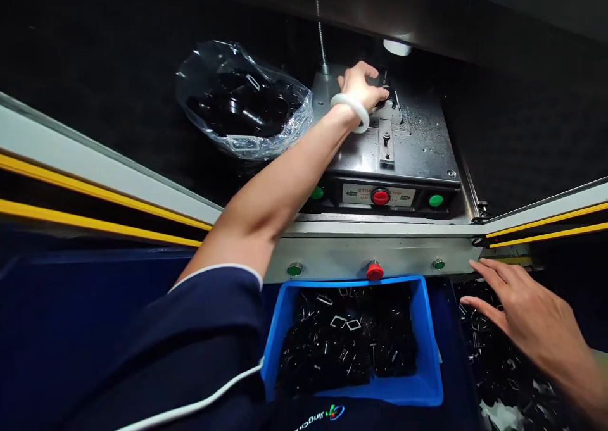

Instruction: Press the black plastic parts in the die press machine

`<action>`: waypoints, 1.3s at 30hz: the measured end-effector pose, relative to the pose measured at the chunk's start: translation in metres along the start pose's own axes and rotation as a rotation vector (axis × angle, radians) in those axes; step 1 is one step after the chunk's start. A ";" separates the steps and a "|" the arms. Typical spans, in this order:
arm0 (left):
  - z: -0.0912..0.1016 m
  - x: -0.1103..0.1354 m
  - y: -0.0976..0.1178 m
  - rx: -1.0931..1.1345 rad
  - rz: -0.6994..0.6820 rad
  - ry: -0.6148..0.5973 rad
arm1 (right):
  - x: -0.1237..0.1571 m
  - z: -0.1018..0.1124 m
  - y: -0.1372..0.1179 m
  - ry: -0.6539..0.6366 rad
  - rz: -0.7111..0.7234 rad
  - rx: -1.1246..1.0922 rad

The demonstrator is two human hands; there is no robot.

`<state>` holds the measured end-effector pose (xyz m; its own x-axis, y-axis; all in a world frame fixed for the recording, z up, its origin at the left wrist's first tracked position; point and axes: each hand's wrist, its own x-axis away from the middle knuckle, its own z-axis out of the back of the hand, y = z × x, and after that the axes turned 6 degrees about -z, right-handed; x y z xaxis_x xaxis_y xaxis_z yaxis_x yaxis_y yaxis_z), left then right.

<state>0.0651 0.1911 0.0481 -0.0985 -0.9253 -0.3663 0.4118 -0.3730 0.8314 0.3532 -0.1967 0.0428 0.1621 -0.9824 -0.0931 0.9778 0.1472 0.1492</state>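
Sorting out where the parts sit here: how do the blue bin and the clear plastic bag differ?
The blue bin is rigid and open-topped, while the clear plastic bag is soft and crumpled. The bin sits nearer, below the machine's front edge; the bag lies farther off, left of the steel plate. Both hold dark parts.

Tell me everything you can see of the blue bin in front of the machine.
The blue bin is an open, rectangular container of bright blue plastic with a raised rim, heaped with black parts among which small, pale rectangular frames show. It sits just below the machine's silver panel, against dark navy cloth, with the dark sleeve beside it on the left of the view. The right hand is spread open to the right of it and does not appear to touch it.
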 end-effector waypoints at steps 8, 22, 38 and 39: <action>0.085 0.260 0.002 -0.149 -0.099 0.005 | -0.026 -0.070 -0.017 -0.217 -0.097 -0.234; 0.120 0.346 -0.055 -0.733 0.075 -0.465 | -0.043 -0.108 -0.016 -0.140 -0.201 -0.241; 0.082 0.387 -0.063 -0.689 -0.174 -1.138 | -0.005 -0.134 -0.165 -0.631 0.128 -0.304; 0.079 0.388 -0.064 -0.705 -0.188 -1.144 | -0.007 -0.140 -0.177 -0.642 0.118 -0.285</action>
<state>-0.0714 -0.1493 -0.1145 -0.7533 -0.5318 0.3869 0.6472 -0.7038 0.2929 0.1976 -0.2001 -0.1206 0.2443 -0.8189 0.5193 0.9695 0.1948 -0.1488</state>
